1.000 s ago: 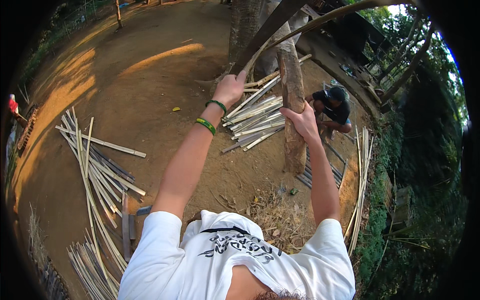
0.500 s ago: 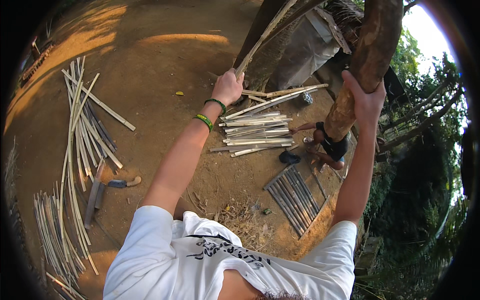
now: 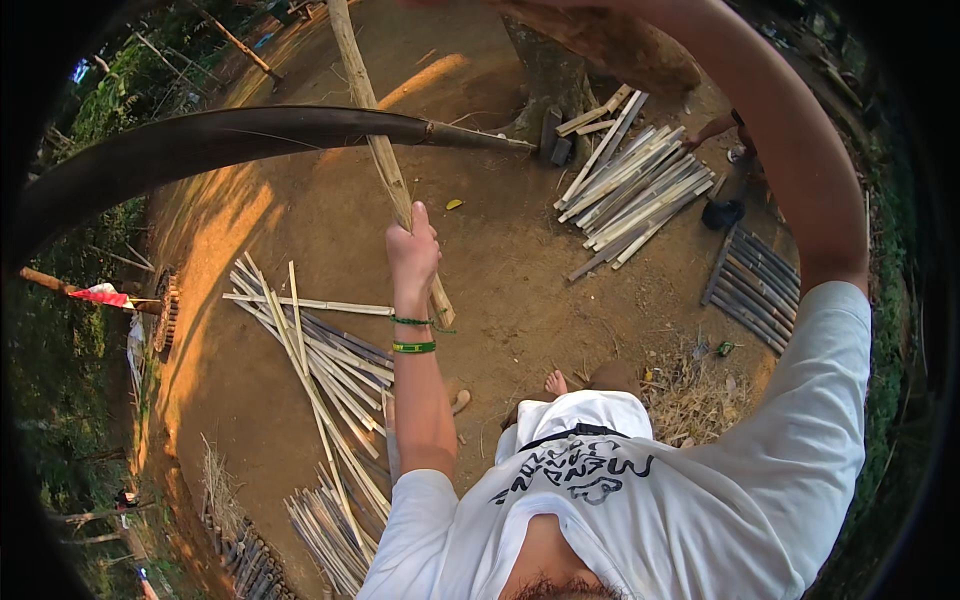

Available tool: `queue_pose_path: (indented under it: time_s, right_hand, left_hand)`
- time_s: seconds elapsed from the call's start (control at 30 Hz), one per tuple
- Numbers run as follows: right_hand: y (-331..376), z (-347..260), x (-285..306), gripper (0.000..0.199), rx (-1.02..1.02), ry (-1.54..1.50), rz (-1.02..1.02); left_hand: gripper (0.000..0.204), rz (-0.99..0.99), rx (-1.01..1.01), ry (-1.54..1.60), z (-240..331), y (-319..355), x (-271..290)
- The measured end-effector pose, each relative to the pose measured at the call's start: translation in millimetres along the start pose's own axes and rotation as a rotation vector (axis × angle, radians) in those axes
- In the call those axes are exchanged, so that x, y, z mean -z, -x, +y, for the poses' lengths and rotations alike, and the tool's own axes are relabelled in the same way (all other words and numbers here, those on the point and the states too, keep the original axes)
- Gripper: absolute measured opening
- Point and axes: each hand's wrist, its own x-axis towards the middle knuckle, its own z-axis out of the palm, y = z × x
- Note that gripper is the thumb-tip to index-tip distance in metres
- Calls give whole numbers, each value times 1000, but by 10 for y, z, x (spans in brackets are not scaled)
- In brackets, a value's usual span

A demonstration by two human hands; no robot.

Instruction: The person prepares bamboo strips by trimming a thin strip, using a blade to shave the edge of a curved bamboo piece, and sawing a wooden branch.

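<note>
My left hand [image 3: 411,255] is closed round a pale wooden stick [image 3: 378,140], whose lower end pokes out below my fist beside the green wristbands. Behind the stick runs a long, dark, curved piece [image 3: 230,130] that tapers to a point at the right; it looks like a palm sheath, though I cannot be sure. My right arm [image 3: 815,190] is raised and bends over toward the top edge, where the hand passes out of sight. Beneath that arm shows a thick brown tree trunk or branch [image 3: 610,50].
Split bamboo strips [image 3: 640,195] lie in a pile at right, near another person's arm [image 3: 715,130]. A bamboo slat panel [image 3: 755,285] rests beside them. More strips [image 3: 320,360] spread at lower left. A tree base [image 3: 550,75] stands ahead, and dry shavings [image 3: 700,400] lie near my feet.
The view has swung left. My left hand still holds the stick, now more upright. My right hand, earlier gripping the thick trunk, has left the view, and the dark curved piece now stretches across the left.
</note>
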Motion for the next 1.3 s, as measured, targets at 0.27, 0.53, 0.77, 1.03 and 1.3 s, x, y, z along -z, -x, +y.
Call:
queue_pose_path:
  time_s: [0.27, 0.53, 0.77, 1.03, 1.3]
  right_hand:
    - [997, 1519, -1684, 71, -285, 10, -456]
    - [-193, 777, -621, 57, 103, -321, -102]
    - [846, 2300, -2009, 65, -280, -11, -906]
    - [40, 1714, -1308, 66, 148, -383, -267]
    - [1418, 3626, -2359, 68, -479, -90, -1142]
  left_hand:
    - [43, -45, 177, 24, -72, 10, 56]
    - [32, 39, 216, 127, -178, -188, -294]
    - [36, -65, 436, 48, -384, -164, -469]
    - [33, 162, 351, 31, -878, -298, -993]
    - [31, 17, 360, -91, -1280, -667, -1397]
